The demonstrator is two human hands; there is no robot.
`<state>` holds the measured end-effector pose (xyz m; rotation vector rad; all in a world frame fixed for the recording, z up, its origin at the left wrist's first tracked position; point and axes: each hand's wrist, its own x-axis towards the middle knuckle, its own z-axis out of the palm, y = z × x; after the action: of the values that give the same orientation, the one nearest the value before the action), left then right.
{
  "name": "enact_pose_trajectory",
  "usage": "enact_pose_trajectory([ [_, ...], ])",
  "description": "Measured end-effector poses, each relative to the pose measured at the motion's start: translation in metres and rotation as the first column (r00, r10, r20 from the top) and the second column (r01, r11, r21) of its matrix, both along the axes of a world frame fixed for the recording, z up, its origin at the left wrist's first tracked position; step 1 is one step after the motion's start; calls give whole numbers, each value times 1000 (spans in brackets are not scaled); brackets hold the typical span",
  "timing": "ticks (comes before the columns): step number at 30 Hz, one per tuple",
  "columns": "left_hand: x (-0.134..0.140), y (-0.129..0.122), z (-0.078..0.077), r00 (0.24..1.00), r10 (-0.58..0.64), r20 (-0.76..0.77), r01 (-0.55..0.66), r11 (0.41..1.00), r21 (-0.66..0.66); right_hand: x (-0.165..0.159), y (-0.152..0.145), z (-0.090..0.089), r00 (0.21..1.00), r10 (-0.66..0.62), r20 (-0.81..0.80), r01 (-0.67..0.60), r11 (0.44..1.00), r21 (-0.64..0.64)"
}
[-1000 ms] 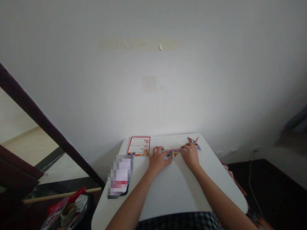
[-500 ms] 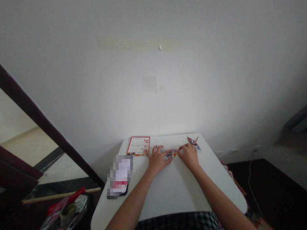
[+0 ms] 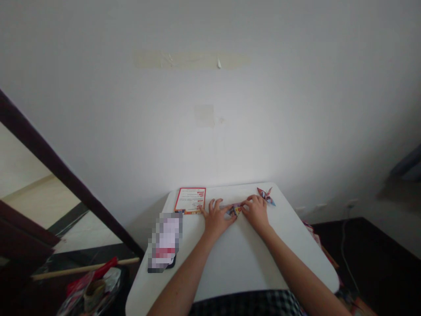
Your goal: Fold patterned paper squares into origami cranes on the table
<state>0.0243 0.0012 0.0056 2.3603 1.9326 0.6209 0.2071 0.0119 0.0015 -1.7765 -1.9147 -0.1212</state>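
Observation:
A small piece of folded printed paper [image 3: 236, 211] with coloured patches and a yellow spot lies on the white table between my hands. My left hand [image 3: 217, 218] steadies it with thumb and forefinger, the other fingers spread leftward towards the printed card. At the paper's right end, my right hand [image 3: 256, 213] pinches the edge with bent fingers. Part of the paper is hidden under the fingers of both hands. Just beyond my right hand sits a folded paper star-like figure [image 3: 266, 196] with pointed tips.
On the white table [image 3: 243, 263], a red-bordered printed card [image 3: 190, 199] lies at the back left, with a blurred-out phone [image 3: 164, 243] in front of it. The wall [image 3: 210, 149] rises behind. A bin bag with rubbish [image 3: 98, 289] stands on the floor at lower left.
My right hand has shifted slightly left along the folded paper, closer to my left hand. My left hand has barely moved.

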Motion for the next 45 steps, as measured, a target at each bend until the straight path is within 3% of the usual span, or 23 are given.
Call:
enact_pose_trajectory([
  [21,-6,5,-3,1000,4,7,-4,1000,-28,-3,-9,-1,999,-30,-10,30,998,-55],
  [45,-7,6,-2,1000,6,-18,-7,999,-35,-2,-10,2,1000,26,12,-24,991,-133],
])
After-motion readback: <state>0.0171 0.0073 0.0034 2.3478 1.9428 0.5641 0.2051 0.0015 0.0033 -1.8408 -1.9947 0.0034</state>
